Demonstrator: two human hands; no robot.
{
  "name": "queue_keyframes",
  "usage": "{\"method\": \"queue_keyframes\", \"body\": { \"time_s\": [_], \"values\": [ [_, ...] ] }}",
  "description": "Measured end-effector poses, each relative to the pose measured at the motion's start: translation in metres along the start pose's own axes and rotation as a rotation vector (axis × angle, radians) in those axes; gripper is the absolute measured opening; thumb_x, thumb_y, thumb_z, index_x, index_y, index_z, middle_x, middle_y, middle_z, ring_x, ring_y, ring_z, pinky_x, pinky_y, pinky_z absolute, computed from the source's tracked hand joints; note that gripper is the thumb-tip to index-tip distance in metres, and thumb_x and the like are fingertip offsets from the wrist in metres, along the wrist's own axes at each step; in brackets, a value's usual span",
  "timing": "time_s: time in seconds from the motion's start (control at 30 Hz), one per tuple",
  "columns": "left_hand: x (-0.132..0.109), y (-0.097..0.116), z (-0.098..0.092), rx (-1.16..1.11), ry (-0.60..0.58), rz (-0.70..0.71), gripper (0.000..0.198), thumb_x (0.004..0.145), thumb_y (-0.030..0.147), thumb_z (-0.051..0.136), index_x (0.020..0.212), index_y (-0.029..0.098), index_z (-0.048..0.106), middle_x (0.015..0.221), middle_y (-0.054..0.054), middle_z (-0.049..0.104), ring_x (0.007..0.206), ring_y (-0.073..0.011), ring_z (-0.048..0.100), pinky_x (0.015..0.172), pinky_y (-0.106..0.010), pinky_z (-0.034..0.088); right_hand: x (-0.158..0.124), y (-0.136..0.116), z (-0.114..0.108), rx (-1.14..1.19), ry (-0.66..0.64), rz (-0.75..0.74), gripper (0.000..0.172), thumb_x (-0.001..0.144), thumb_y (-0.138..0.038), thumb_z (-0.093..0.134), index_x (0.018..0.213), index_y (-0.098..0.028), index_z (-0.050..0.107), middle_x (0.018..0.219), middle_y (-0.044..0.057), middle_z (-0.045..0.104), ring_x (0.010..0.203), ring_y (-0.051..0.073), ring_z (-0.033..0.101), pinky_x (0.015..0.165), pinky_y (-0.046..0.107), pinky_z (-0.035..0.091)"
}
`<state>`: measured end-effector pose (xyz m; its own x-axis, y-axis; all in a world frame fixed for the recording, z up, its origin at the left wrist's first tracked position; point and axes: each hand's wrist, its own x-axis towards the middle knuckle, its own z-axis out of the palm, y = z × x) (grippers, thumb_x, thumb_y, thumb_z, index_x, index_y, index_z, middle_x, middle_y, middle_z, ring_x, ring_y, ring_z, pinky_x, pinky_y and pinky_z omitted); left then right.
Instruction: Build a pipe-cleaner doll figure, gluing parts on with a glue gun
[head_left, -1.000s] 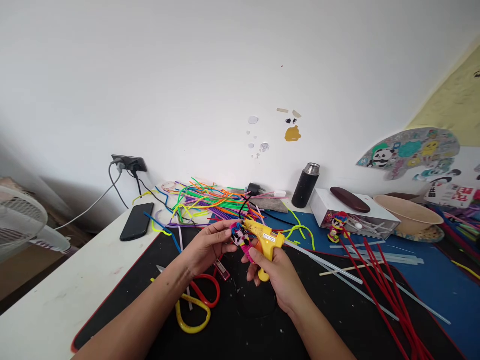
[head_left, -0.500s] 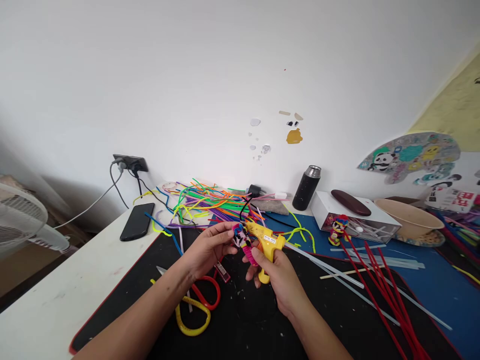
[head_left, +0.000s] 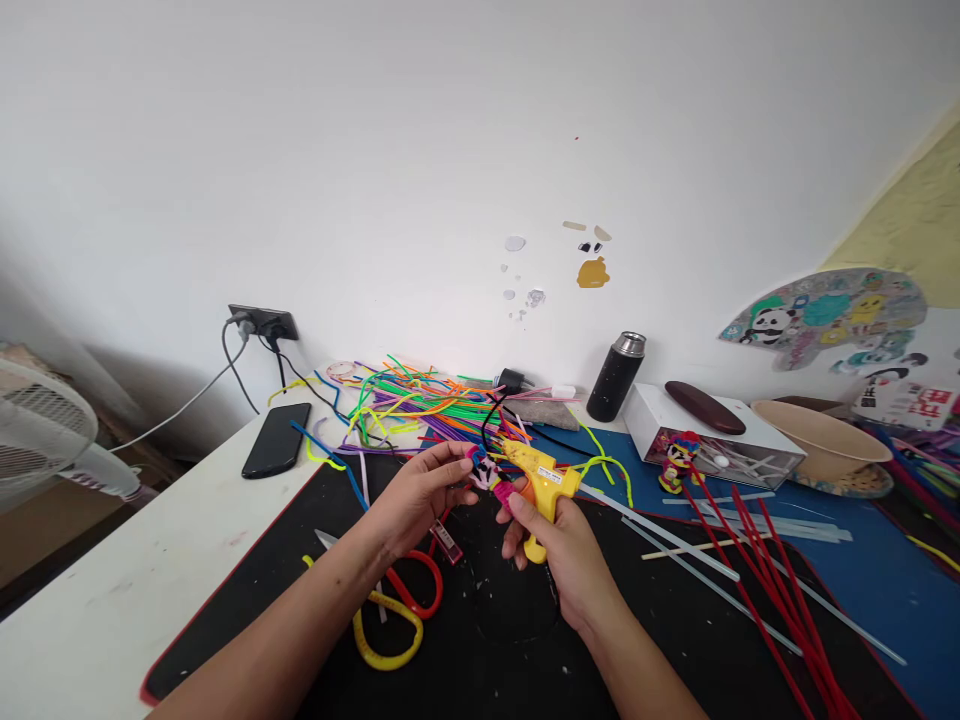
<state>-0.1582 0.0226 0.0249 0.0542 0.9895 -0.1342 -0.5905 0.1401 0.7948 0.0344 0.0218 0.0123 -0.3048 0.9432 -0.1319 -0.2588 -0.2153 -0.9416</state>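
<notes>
Between my two hands is a small pipe-cleaner figure (head_left: 486,470) with a blue and pink head and a pink body. My left hand (head_left: 424,490) pinches it by the head. My right hand (head_left: 551,535) is wrapped round a yellow hot glue gun (head_left: 541,480), and its thumb rests near the figure's pink lower part. A long clear glue stick (head_left: 652,525) juts from the gun's back end. Below my left wrist lie scissors (head_left: 390,630) with red and yellow handles. A similar finished-looking figure (head_left: 679,462) stands at the right.
Colourful pipe cleaners (head_left: 420,400) are heaped by the wall. Red pipe cleaners (head_left: 780,580) and loose glue sticks lie right. A phone (head_left: 276,440), black flask (head_left: 616,376), white box (head_left: 645,420), bowl (head_left: 817,440) and fan (head_left: 45,420) surround the black mat (head_left: 247,610).
The glue gun has shifted slightly right, and the figure has tilted, its pink body swinging up and right. Both hands keep their holds. The whole view has moved a little.
</notes>
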Motion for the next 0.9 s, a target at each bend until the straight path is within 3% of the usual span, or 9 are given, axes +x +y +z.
{"method": "queue_keyframes", "body": {
  "time_s": [0.27,0.53,0.63,0.8,0.9],
  "values": [
    [-0.002,0.006,-0.002,0.140,0.034,0.043,0.045,0.068,0.022,0.092,0.109,0.017,0.073,0.094,-0.003,0.066,0.081,-0.0145,0.063,0.068,-0.025,0.054,0.001,-0.002,0.001,-0.007,-0.018,0.035,0.055,0.070,-0.056,0.089,0.099,-0.017,0.064,0.075,0.002,0.072,0.049,0.014,0.064,0.041,0.021,0.044],
    [-0.003,0.013,-0.008,0.380,-0.061,0.219,0.053,0.076,0.020,0.086,0.126,0.026,0.068,0.114,-0.007,0.068,0.103,-0.0200,0.062,0.086,-0.029,0.049,0.002,-0.003,-0.002,-0.002,-0.028,0.029,0.053,0.074,-0.058,0.087,0.097,-0.016,0.064,0.071,0.002,0.071,0.050,0.014,0.064,0.042,0.021,0.043],
    [-0.004,0.015,-0.011,0.445,-0.117,0.229,0.042,0.080,0.023,0.085,0.119,0.024,0.069,0.118,-0.007,0.067,0.101,-0.0199,0.062,0.086,-0.029,0.049,0.001,-0.004,-0.002,-0.001,-0.014,0.024,0.051,0.075,-0.058,0.086,0.094,-0.016,0.065,0.069,0.002,0.071,0.049,0.014,0.063,0.042,0.021,0.043],
    [-0.004,0.016,-0.012,0.466,-0.197,0.147,0.027,0.084,0.031,0.082,0.107,0.020,0.073,0.095,-0.004,0.069,0.089,-0.0183,0.063,0.084,-0.031,0.052,0.001,-0.008,-0.003,0.001,-0.009,0.020,0.051,0.073,-0.062,0.085,0.085,-0.016,0.066,0.067,0.003,0.070,0.049,0.014,0.062,0.042,0.022,0.043],
    [-0.003,0.015,-0.010,0.457,-0.194,0.125,0.025,0.083,0.032,0.083,0.102,0.019,0.076,0.095,-0.005,0.070,0.088,-0.0186,0.065,0.082,-0.031,0.054,0.002,-0.009,-0.003,-0.003,0.000,0.017,0.051,0.075,-0.063,0.084,0.080,-0.015,0.067,0.066,0.004,0.069,0.049,0.014,0.062,0.042,0.022,0.043]
  ]
}}
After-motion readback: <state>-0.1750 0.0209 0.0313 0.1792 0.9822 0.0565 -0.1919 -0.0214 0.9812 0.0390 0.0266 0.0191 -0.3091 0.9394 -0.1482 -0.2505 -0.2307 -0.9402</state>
